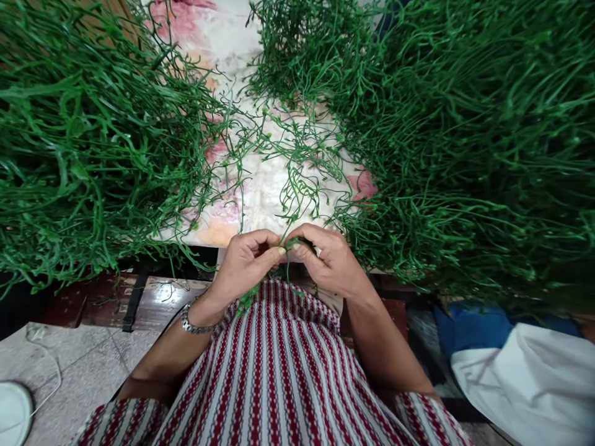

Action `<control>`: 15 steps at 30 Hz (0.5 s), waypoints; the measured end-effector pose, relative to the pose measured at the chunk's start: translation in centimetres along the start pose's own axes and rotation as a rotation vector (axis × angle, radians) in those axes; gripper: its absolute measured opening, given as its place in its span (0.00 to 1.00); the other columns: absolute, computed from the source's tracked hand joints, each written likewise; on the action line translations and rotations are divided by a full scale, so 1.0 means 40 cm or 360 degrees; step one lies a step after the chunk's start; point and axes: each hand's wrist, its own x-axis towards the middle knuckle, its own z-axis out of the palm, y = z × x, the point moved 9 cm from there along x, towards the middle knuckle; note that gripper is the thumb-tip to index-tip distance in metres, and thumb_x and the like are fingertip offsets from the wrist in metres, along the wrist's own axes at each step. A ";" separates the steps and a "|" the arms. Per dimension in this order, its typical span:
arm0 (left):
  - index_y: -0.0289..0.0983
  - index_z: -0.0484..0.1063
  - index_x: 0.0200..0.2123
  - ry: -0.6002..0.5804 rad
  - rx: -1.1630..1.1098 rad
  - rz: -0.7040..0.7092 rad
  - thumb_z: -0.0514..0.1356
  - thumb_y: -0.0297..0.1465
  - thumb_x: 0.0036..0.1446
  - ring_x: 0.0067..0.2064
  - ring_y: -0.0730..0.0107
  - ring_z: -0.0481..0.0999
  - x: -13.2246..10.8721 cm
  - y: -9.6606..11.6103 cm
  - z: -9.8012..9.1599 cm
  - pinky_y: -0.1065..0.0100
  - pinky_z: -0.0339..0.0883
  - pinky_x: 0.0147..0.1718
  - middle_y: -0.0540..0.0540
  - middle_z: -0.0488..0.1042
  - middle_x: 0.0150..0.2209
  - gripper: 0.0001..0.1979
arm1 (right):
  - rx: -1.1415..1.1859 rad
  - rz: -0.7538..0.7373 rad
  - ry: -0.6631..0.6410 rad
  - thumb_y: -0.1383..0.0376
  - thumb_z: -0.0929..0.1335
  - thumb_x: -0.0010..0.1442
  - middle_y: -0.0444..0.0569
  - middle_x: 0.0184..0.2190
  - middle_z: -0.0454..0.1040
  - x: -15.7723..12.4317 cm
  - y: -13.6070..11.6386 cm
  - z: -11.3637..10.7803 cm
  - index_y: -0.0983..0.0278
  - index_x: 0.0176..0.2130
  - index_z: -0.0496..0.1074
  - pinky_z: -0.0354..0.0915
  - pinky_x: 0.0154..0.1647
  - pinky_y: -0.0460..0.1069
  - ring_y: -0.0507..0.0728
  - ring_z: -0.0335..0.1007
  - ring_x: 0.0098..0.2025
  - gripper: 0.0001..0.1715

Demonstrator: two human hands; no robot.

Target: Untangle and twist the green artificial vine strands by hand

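Close together in front of my lap, both hands pinch thin green plant stems (289,243) between thumb and forefinger. My left hand (251,259) wears a metal-link bracelet (199,320) at the wrist. The fingertips of my right hand (326,255) almost meet those of the left, and a stem loops between them. Whether the stems are real or artificial I cannot tell. Just beyond my fingers, a loose tangle of similar stems (297,186) lies on a flowered cloth (264,207). A few green pieces (247,300) rest on my striped clothing near the left wrist.
A large heap of green stems (93,142) covers the left side, and another heap (483,136) fills the right. White fabric (530,371) and blue fabric (478,328) lie at lower right. A round white object (13,412) with a cord is on the tiled floor (100,359) at lower left.
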 end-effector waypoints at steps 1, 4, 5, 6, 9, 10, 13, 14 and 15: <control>0.33 0.70 0.22 -0.0026 -0.0095 -0.0058 0.64 0.29 0.44 0.21 0.77 0.66 0.001 -0.009 0.003 0.75 0.60 0.22 0.51 0.69 0.19 0.06 | 0.0057 0.0039 -0.0040 0.69 0.62 0.58 0.45 0.28 0.71 0.000 0.004 0.004 0.65 0.34 0.69 0.59 0.33 0.45 0.51 0.66 0.30 0.07; 0.33 0.70 0.22 -0.0137 -0.0492 -0.0300 0.65 0.31 0.43 0.20 0.74 0.69 0.000 -0.039 0.023 0.72 0.64 0.23 0.50 0.71 0.18 0.08 | 0.0278 0.0125 -0.0085 0.68 0.61 0.59 0.43 0.24 0.69 0.002 0.009 0.005 0.65 0.31 0.68 0.59 0.29 0.44 0.49 0.64 0.27 0.08; 0.33 0.71 0.22 -0.0167 -0.0601 -0.0370 0.65 0.31 0.43 0.20 0.73 0.70 -0.001 -0.046 0.030 0.71 0.65 0.22 0.49 0.72 0.18 0.07 | 0.0352 0.0133 -0.0082 0.67 0.61 0.59 0.43 0.24 0.70 0.003 0.007 0.003 0.65 0.31 0.68 0.60 0.29 0.44 0.49 0.64 0.26 0.08; 0.33 0.71 0.22 -0.0181 -0.0679 -0.0422 0.64 0.30 0.43 0.19 0.73 0.70 -0.002 -0.050 0.034 0.70 0.66 0.22 0.49 0.73 0.19 0.07 | 0.0424 0.0134 -0.0082 0.67 0.61 0.59 0.43 0.24 0.70 0.005 0.005 0.002 0.65 0.30 0.68 0.60 0.29 0.44 0.49 0.64 0.26 0.08; 0.33 0.71 0.22 -0.0176 -0.0760 -0.0476 0.65 0.28 0.40 0.18 0.74 0.70 -0.002 -0.050 0.036 0.71 0.67 0.21 0.49 0.72 0.18 0.05 | 0.0597 0.0145 -0.0108 0.66 0.62 0.59 0.43 0.24 0.71 0.006 0.004 0.007 0.65 0.31 0.67 0.61 0.28 0.44 0.49 0.65 0.26 0.08; 0.33 0.71 0.21 -0.0179 -0.0758 -0.0488 0.65 0.28 0.39 0.18 0.74 0.70 -0.002 -0.050 0.037 0.71 0.67 0.21 0.49 0.72 0.18 0.05 | 0.0643 0.0161 -0.0119 0.66 0.62 0.59 0.43 0.24 0.71 0.006 0.007 0.011 0.65 0.31 0.67 0.62 0.28 0.44 0.49 0.65 0.26 0.07; 0.33 0.71 0.22 -0.0222 -0.0723 -0.0509 0.65 0.27 0.37 0.20 0.73 0.71 -0.003 -0.051 0.043 0.70 0.67 0.23 0.49 0.71 0.18 0.06 | 0.0806 0.0241 -0.0160 0.63 0.63 0.59 0.44 0.24 0.71 0.001 0.025 0.023 0.65 0.32 0.67 0.62 0.27 0.44 0.49 0.66 0.25 0.08; 0.33 0.71 0.22 -0.0237 -0.0704 -0.0488 0.65 0.27 0.37 0.20 0.73 0.71 -0.003 -0.050 0.045 0.70 0.67 0.23 0.50 0.71 0.19 0.07 | 0.0848 0.0267 -0.0182 0.62 0.63 0.59 0.44 0.24 0.71 -0.001 0.031 0.027 0.65 0.32 0.67 0.62 0.27 0.44 0.49 0.66 0.25 0.09; 0.33 0.70 0.22 -0.0242 -0.0675 -0.0450 0.66 0.27 0.36 0.21 0.74 0.70 -0.001 -0.048 0.044 0.71 0.67 0.24 0.50 0.70 0.19 0.07 | 0.0871 0.0283 -0.0206 0.61 0.63 0.59 0.44 0.24 0.71 -0.003 0.034 0.031 0.65 0.33 0.66 0.62 0.27 0.44 0.49 0.66 0.25 0.10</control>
